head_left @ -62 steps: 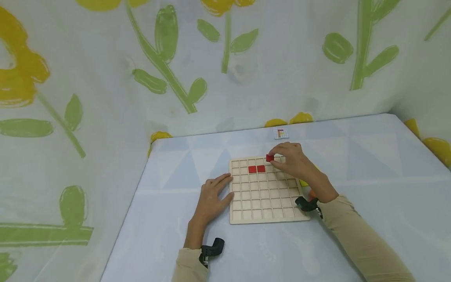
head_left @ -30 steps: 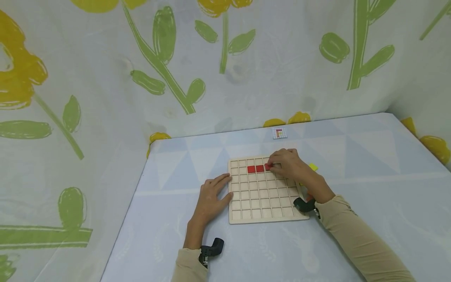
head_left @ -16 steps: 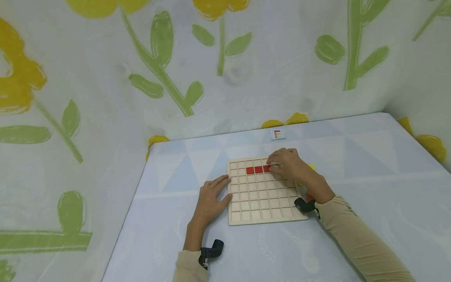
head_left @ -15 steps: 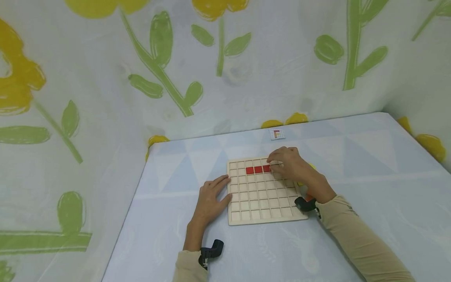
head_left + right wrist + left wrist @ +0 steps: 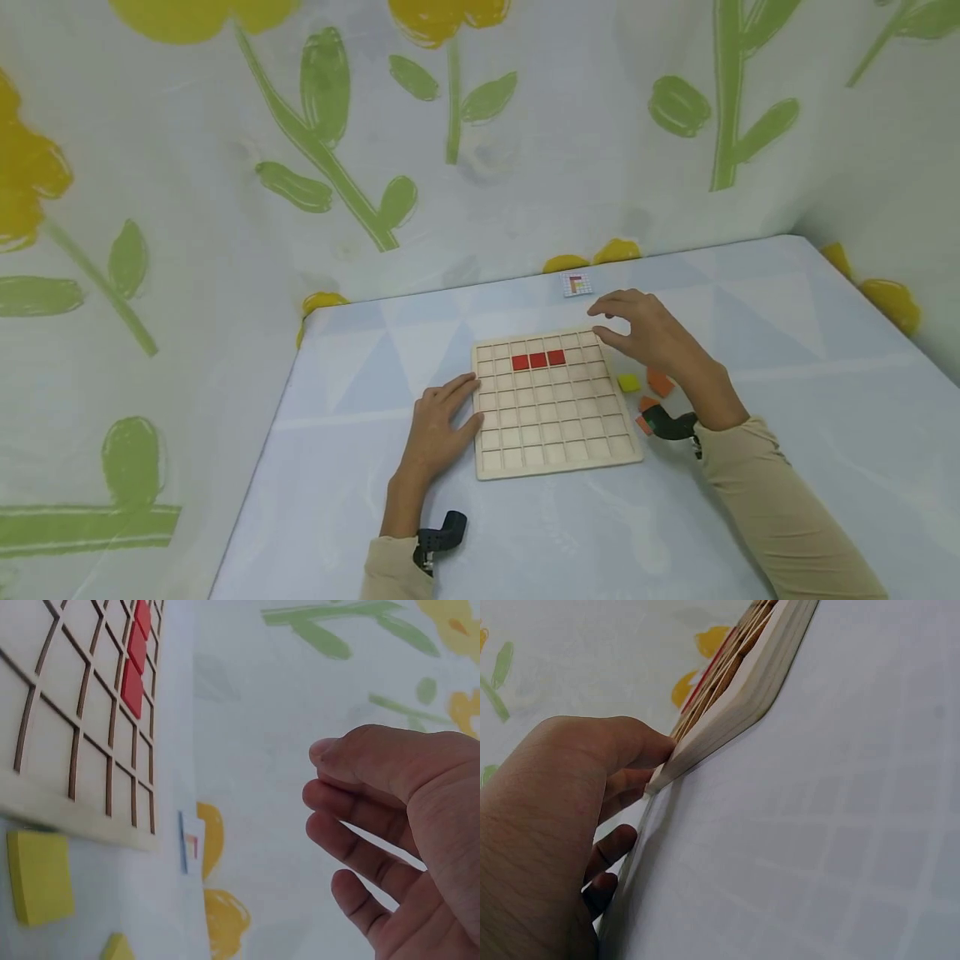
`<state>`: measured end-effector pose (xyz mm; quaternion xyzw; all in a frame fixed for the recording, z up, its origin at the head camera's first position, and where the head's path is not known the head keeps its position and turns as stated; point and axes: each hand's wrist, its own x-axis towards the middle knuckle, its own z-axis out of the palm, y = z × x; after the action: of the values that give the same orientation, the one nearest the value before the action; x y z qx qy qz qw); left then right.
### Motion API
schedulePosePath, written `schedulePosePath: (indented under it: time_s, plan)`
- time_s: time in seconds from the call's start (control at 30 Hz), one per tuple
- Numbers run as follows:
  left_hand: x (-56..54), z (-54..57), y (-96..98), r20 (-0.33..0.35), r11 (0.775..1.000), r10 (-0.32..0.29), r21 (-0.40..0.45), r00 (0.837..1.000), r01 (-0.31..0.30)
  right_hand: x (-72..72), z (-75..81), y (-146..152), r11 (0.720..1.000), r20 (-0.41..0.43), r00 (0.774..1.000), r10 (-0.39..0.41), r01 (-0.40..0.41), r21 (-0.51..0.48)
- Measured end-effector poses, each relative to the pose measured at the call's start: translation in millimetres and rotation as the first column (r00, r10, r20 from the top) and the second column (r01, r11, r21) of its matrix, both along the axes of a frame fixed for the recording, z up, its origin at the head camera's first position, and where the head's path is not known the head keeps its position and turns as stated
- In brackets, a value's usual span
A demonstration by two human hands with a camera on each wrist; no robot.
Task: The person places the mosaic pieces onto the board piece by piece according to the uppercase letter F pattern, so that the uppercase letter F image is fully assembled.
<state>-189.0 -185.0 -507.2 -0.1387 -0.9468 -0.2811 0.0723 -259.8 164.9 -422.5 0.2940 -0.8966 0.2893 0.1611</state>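
A wooden grid board point(image 5: 558, 417) lies on the table, with three red square tiles point(image 5: 537, 360) side by side in its second row from the back. My left hand point(image 5: 437, 429) touches the board's left edge with its fingertips and thumb, the fingers mostly straight. In the left wrist view the thumb of that hand point(image 5: 607, 746) meets the board's pale rim point(image 5: 735, 712). My right hand point(image 5: 645, 329) hovers over the board's back right corner, holding nothing. Its fingers are loosely bent, thumb apart from them, as the right wrist view shows the hand point(image 5: 390, 817).
Right of the board lie a yellow tile point(image 5: 628, 382) and several orange tiles point(image 5: 660, 382), partly behind my right wrist's black camera point(image 5: 671, 423). A small pattern card point(image 5: 576, 284) lies at the table's back edge, before a flower-printed cloth wall point(image 5: 480, 208).
My right hand brought a third red tile down into the row beside the other two, let go, and lifted away to the right. The left hand stays at the board's edge.
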Motion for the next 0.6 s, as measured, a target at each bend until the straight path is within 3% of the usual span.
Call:
schedulePosePath:
  time_s: [0.33, 0.6]
  plan:
    - [-1.1, 2.6, 1.0, -0.001, 1.0, 0.017, -0.005, 1.0, -0.017, 6.8, 2.5, 24.4, 0.999, 0.0, 0.999, -0.046, 0.046, 0.006]
    - [2.3, 1.5, 4.0, 0.009, 0.999, 0.032, -0.011, 0.999, -0.032, 22.8, 4.2, 36.6, 0.997, 0.104, 0.991, -0.082, 0.08, 0.023]
